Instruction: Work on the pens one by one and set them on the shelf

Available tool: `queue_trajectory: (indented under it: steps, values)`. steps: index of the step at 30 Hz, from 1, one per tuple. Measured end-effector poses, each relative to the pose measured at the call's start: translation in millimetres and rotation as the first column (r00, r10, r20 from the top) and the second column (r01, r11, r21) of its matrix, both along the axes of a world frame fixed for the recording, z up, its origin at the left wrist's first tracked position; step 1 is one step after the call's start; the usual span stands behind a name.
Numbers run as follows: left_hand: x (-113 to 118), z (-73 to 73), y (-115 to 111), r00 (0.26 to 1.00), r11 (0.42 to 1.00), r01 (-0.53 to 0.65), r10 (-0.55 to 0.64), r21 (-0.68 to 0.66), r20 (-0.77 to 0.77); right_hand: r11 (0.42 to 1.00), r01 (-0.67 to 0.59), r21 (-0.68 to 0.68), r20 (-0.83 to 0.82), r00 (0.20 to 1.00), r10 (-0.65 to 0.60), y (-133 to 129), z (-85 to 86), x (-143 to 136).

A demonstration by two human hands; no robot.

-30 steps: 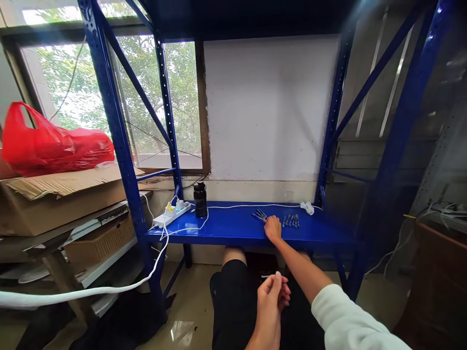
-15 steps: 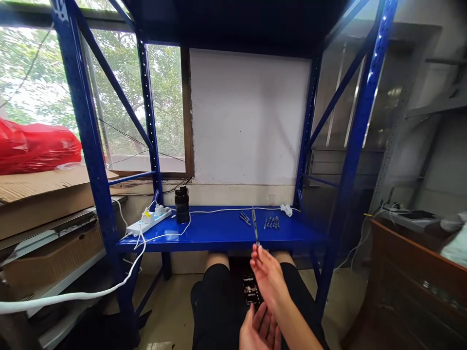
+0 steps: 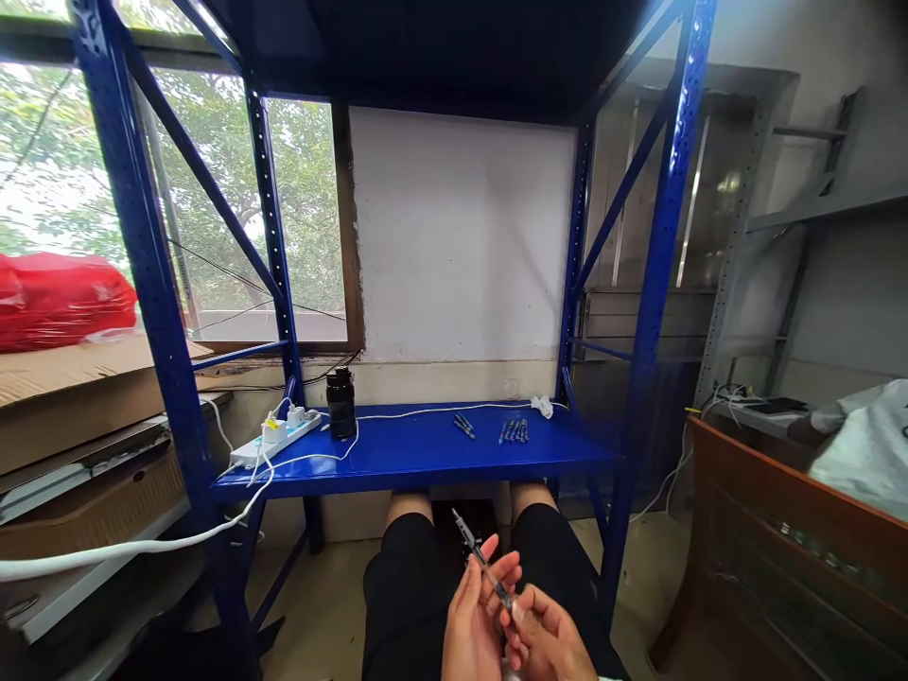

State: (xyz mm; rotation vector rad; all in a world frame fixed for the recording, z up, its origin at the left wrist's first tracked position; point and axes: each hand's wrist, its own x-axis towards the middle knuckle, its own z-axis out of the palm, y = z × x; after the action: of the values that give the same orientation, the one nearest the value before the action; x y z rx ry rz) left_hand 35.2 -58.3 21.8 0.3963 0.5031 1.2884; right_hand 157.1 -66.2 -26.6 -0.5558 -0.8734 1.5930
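Note:
Over my lap I hold a slim pen (image 3: pixel 466 532) with a see-through barrel and dark parts, tilted so that one end points up and to the left. My left hand (image 3: pixel 472 619) is around its middle, the thumb on one side and the fingers on the other. The fingers of my right hand (image 3: pixel 550 629) pinch its lower end, which they partly hide. On the blue table (image 3: pixel 397 454) lies a small group of similar pens (image 3: pixel 463 426). Further right, several more pens (image 3: pixel 514 431) lie side by side.
A black bottle (image 3: pixel 341 405) stands on the left of the table beside a white power strip (image 3: pixel 248 452) with plugs and cables. Crumpled white tissue (image 3: pixel 543 407) lies at the back right. Blue rack posts (image 3: pixel 656 284) flank the table. A wooden chair (image 3: pixel 780 539) is at the right.
The pen has come down from in front of the table to over my lap, now tilted left. My left hand has risen to it. The view has shifted slightly right.

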Motion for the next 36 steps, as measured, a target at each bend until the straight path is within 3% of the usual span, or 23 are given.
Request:
queue_trajectory:
  steps: [2, 5, 10, 14, 18, 25, 31, 36]
  values:
    - [3, -1.7, -3, 0.997, 0.995, -0.058, 0.061, 0.076, -0.047, 1.000, 0.002, -0.014, -0.020, 1.000, -0.002, -1, -1.3, 2]
    - [5, -4.9, -5, 0.985, 0.982, -0.038, 0.068, 0.187, -0.156, 0.999, -0.027, -0.027, 0.017, 0.999, 0.028, -1, -2.1, 0]
    - [1, -14.2, -1, 0.935, 0.962, -0.002, 0.098, 0.274, -0.340, 0.997, -0.028, 0.078, 0.260, 0.966, 0.007, 3, -2.3, -3]
    - [-3, -19.3, 5, 0.950, 0.973, -0.014, 0.085, 0.232, -0.300, 0.989, -0.093, 0.115, 0.348, 0.936, 0.048, 8, 0.9, 1]
    - [-6, -21.3, 9, 0.969, 0.977, -0.089, 0.130, 0.191, -0.209, 0.985, -0.120, 0.124, 0.348, 0.935, 0.070, 14, 0.2, 0]
    - [-14, -25.5, 10, 0.964, 0.974, -0.158, 0.187, 0.160, -0.187, 0.988, -0.125, 0.091, 0.301, 0.949, 0.092, 13, 1.9, -4]
    - [-29, -27.0, 11, 0.970, 0.986, -0.104, 0.129, 0.127, -0.207, 0.988, -0.141, 0.066, 0.300, 0.947, 0.115, 10, 6.7, -5]
    - [-26, -30.5, 6, 0.920, 0.950, -0.289, 0.309, 0.115, -0.240, 0.987, -0.118, 0.109, 0.397, 0.916, 0.065, 16, -5.1, -8]
